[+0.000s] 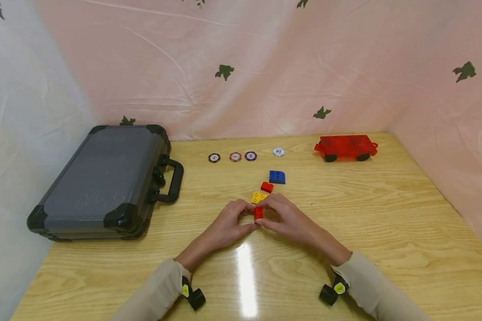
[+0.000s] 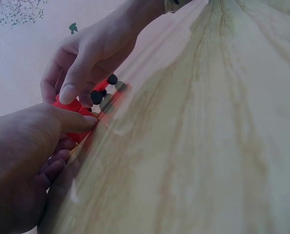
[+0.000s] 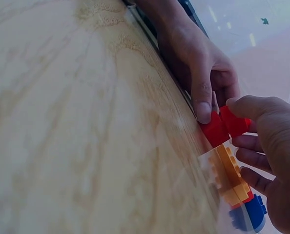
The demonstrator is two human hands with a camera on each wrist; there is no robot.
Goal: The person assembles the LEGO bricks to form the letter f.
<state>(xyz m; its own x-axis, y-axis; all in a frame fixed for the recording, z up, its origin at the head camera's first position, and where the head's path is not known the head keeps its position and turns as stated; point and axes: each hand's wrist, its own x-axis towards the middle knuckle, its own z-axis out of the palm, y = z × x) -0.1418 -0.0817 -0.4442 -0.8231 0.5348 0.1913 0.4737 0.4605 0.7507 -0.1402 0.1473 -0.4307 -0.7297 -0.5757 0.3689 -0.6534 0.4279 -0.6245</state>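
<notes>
Both hands meet at a red toy brick (image 1: 258,213) near the middle of the table. My left hand (image 1: 230,225) holds its left side, thumb low against the red plastic. From the right, my right hand (image 1: 290,219) pinches it between thumb and fingers. In the right wrist view the held red piece (image 3: 216,129) shows a gap or notch between a lower and an upper part; whether these are two bricks I cannot tell. Just behind the fingers lie a yellow brick (image 1: 259,197), another red brick (image 1: 267,187) with a notched top, and a blue brick (image 1: 277,177) with a rounded corner.
A grey case (image 1: 100,178) with black corners and handle lies at the left. Several poker chips (image 1: 235,157) form a row toward the back. A red toy wagon (image 1: 347,147) on black wheels stands at the back right. Pink and white cloth (image 1: 265,102) surrounds the wooden table (image 1: 385,200).
</notes>
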